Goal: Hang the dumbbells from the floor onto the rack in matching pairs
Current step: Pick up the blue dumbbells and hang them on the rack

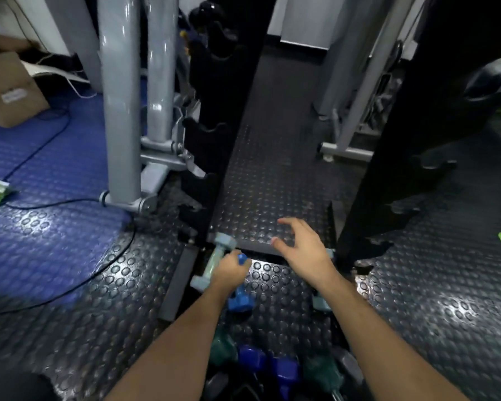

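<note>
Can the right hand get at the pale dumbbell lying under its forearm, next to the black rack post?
Probably yes. The right hand is open and holds nothing, and the pale dumbbell lies just beneath its forearm; only the rack post crowds one side.

Both forearms reach toward twelve o'clock; left hand (232,269) curls its fingers (245,263) tight in a grip, right hand (304,250) hovers, fingers spread loose.
</note>
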